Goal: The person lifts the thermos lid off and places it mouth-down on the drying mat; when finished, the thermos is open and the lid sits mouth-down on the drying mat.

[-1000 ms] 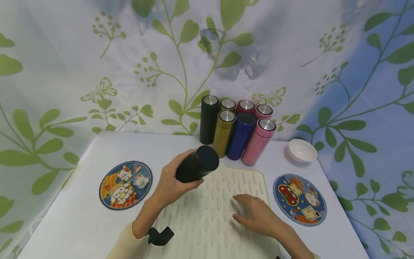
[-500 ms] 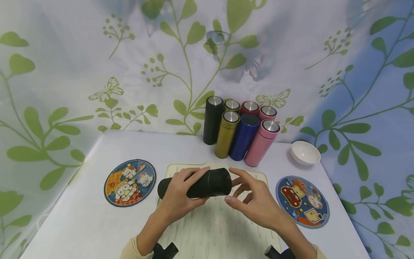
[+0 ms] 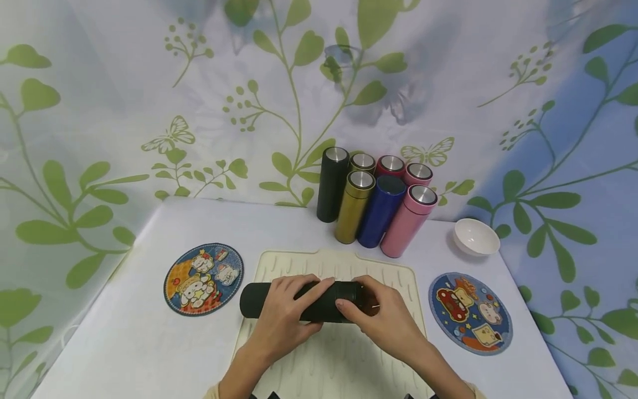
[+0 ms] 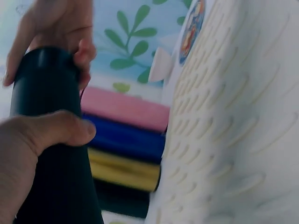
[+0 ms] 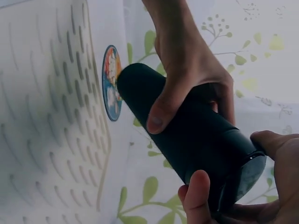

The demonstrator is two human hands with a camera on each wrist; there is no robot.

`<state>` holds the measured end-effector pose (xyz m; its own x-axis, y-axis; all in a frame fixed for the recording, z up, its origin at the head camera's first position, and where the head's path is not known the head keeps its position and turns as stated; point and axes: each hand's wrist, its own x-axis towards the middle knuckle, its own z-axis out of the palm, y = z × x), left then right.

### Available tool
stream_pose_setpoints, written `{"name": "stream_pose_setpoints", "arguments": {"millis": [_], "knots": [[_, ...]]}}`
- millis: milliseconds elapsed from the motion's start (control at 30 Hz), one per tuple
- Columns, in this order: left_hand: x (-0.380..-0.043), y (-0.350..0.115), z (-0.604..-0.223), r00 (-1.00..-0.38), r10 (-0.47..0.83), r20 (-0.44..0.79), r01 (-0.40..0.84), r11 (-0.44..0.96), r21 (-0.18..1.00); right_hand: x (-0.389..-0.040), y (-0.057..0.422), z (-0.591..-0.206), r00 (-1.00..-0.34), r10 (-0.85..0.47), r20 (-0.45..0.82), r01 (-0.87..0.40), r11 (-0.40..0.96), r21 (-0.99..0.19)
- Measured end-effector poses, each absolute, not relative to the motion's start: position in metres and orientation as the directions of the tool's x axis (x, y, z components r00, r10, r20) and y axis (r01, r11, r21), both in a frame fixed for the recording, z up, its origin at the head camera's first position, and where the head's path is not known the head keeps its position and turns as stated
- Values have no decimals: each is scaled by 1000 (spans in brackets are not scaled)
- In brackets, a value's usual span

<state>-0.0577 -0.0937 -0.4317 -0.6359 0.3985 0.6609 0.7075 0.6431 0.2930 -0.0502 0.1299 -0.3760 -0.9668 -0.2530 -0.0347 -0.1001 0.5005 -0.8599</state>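
Observation:
A black thermos bottle (image 3: 326,305) lies sideways in the air over the cream ridged mat (image 3: 329,354). My left hand (image 3: 286,310) grips it around the middle, thumb below and fingers over the top. At its lid end, on the right, my right hand (image 3: 381,310) holds the lid with thumb and fingers curled round the rim. In the right wrist view, the bottle (image 5: 182,135) tilts, and the right fingers (image 5: 198,196) sit at the lid's edge. The left wrist view has the left thumb (image 4: 60,130) across the bottle's side.
Several thermos bottles stand grouped behind the mat, among them a gold one (image 3: 353,210), a blue one (image 3: 381,216) and a pink one (image 3: 406,224). A white bowl (image 3: 476,238) is at the back right. Round cartoon mats lie left (image 3: 204,280) and right (image 3: 471,313).
The left hand has brought the black thermos from tilted up to lying level over the mat. The right hand has come up from the mat and taken hold of the lid end.

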Motion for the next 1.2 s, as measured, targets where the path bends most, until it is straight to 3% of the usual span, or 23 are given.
{"name": "stream_pose_setpoints", "arguments": {"millis": [167,333,567,700,800,933,1200], "knots": [[-55,-101,-427,-621,433,653,715,654,247,-46,129,-384,-935,-342,93,-230,385,-894],[-52,-105,-423,-647,451,615,716,638,285,-44,131,-388,-885,-399,242,-386,336,-859],[-54,-110,-427,-680,457,574,723,549,419,-43,135,-385,-754,-508,415,-631,387,-673],[-55,-111,-428,-731,454,509,683,485,547,-44,138,-381,-658,-591,466,-741,402,-537],[-55,-110,-430,-749,445,491,661,469,585,-44,139,-378,-631,-615,473,-769,417,-484],[-55,-107,-432,-728,433,531,683,516,516,-45,141,-377,-676,-590,442,-727,436,-530],[-56,-102,-430,-711,427,558,684,604,409,-46,137,-376,-887,-391,246,-434,525,-732]]}}
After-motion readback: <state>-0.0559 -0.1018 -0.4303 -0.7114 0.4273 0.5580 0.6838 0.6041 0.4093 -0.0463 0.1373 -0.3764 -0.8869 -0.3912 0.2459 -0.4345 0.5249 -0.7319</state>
